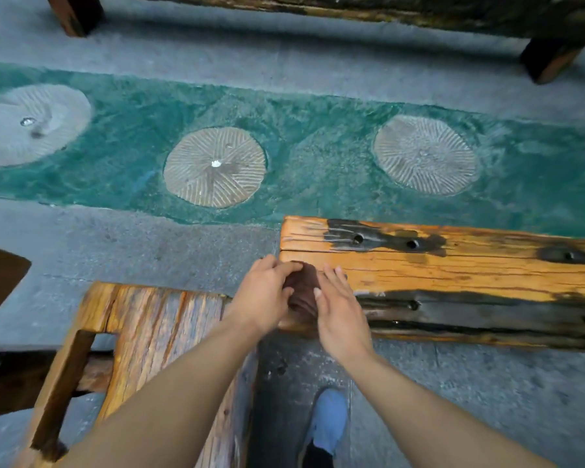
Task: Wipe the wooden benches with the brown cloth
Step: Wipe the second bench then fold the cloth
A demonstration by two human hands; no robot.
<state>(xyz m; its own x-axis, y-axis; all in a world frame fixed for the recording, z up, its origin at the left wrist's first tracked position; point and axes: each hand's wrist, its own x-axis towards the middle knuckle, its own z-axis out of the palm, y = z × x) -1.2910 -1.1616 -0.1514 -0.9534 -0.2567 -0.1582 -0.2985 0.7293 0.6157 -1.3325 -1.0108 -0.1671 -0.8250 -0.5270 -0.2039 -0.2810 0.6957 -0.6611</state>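
Observation:
A bunched brown cloth (303, 292) sits between my two hands at the left end of an orange wooden bench (453, 265) with black scorched patches. My left hand (262, 295) curls its fingers around the cloth's left side and top. My right hand (340, 312) presses flat against the cloth's right side, thumb touching the fabric. A second, paler wooden bench (149, 332) runs below my left forearm, its end close to the orange bench.
A green water channel (301, 130) with three round grooved stepping stones (215, 167) runs across the view beyond the benches. A dark wooden bench (419, 11) stands at the far side. Grey paving lies underfoot, with my blue shoe (328, 423) on it.

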